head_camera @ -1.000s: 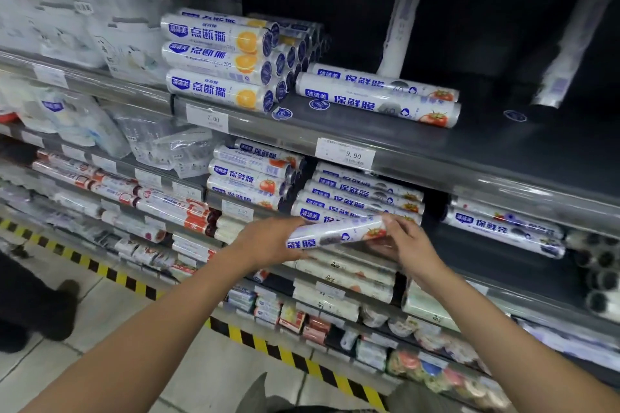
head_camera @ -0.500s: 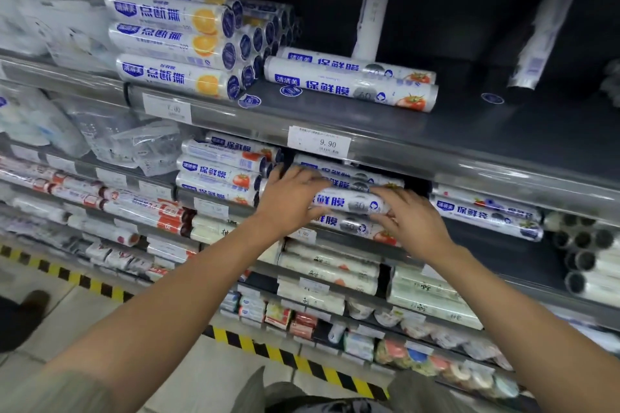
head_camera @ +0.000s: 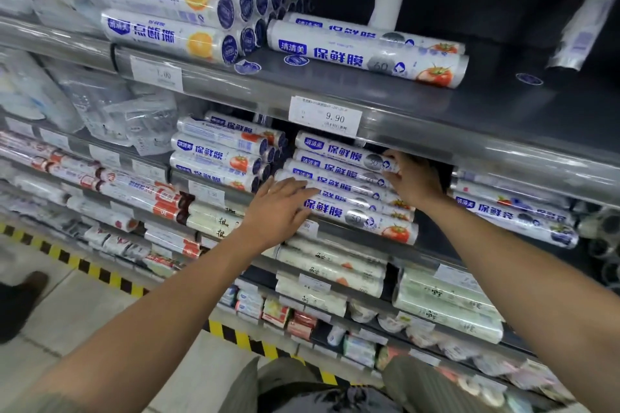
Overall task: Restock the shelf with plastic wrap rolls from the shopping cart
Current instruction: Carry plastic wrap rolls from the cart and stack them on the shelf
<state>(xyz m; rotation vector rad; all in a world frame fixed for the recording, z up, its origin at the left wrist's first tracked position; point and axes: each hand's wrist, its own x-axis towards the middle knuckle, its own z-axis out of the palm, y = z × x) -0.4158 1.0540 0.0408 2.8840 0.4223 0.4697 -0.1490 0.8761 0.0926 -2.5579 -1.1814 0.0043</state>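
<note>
Our left hand [head_camera: 278, 208] lies flat, fingers [head_camera: 297, 185] straight, on the left part of the rolls [head_camera: 345, 174] stacked on the middle shelf [head_camera: 426, 260]. Our right hand [head_camera: 414, 183] sits at their far right end, fingers curled over the upper rolls' tips; whether it grips or only nudges, we cannot tell. The rolls lie lengthwise along the shelf front, between our hands, so we judge squaring them calls for pushing inward and back.

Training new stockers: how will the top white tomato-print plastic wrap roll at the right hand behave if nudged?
Likely to roll: the white tomato-print plastic wrap roll is a cylinder resting atop other rolls. Probably slippery, given its glossy wrapper. Seemingly stiff: the right hand grips one end and it lies straight.
</note>
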